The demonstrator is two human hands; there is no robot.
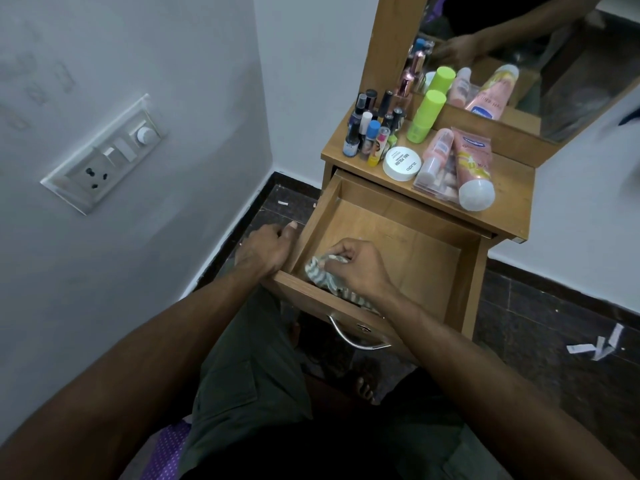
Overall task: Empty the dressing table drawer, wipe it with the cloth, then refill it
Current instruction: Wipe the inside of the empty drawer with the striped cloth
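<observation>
The wooden drawer [412, 237] of the dressing table stands pulled out, and its inside is bare wood. My right hand [360, 265] is inside it near the front left corner and grips a striped grey-and-white cloth [323, 277] bunched against the bottom. The cloth trails over the drawer's front edge. My left hand [268, 249] grips the drawer's left side wall from outside, thumb up by the rim. On the table top [512, 178] stand several small bottles [372, 133], a white jar [401, 163], a green bottle [424, 116], a pink tube [472, 168] and a clear pouch [436, 174].
A mirror [519, 39] rises behind the table top. The white wall with a switch and socket plate [110, 155] is close on the left. A metal handle [356, 337] sticks out of the drawer front above my knees. Paper scraps [595, 344] lie on the dark floor at right.
</observation>
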